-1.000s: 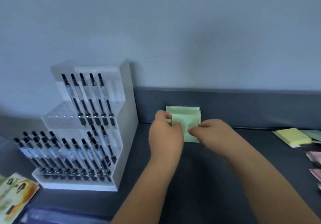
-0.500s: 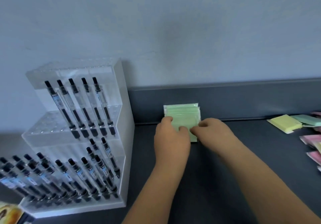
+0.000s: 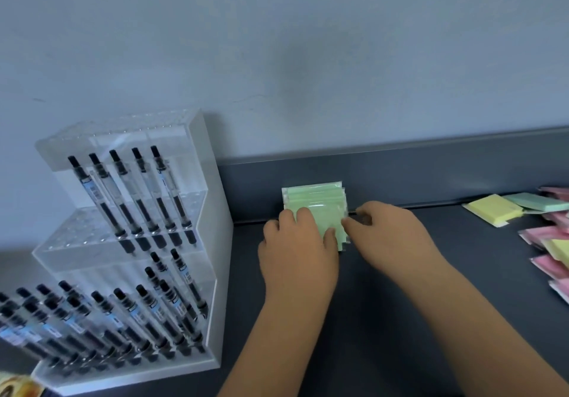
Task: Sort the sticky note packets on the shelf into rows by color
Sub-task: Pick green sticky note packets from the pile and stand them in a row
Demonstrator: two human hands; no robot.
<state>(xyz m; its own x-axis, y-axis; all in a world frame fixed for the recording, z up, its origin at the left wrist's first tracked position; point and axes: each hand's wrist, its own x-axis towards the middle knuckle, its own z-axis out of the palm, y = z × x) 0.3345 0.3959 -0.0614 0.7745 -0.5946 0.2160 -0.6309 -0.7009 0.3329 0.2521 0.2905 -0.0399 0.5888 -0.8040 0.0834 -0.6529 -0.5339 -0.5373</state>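
A small stack of green sticky note packets (image 3: pixel 314 201) leans against the dark back lip of the shelf (image 3: pixel 400 289). My left hand (image 3: pixel 297 248) lies over the front packet with fingers on its face. My right hand (image 3: pixel 391 236) pinches the packets' right edge. At the far right lie loose packets: a yellow packet (image 3: pixel 492 209), a green packet (image 3: pixel 537 201), and several pink packets (image 3: pixel 538 236), partly cut off by the frame edge.
A clear acrylic tiered pen display (image 3: pixel 129 242) filled with several black pens stands left of the green stack. A pale wall (image 3: pixel 277 57) rises behind the shelf. A printed card corner (image 3: pixel 18 389) shows at bottom left.
The front green packet has gone from held slightly forward to pressed back against the stack. My view has shifted, so the pen display and loose packets sit more to the left.
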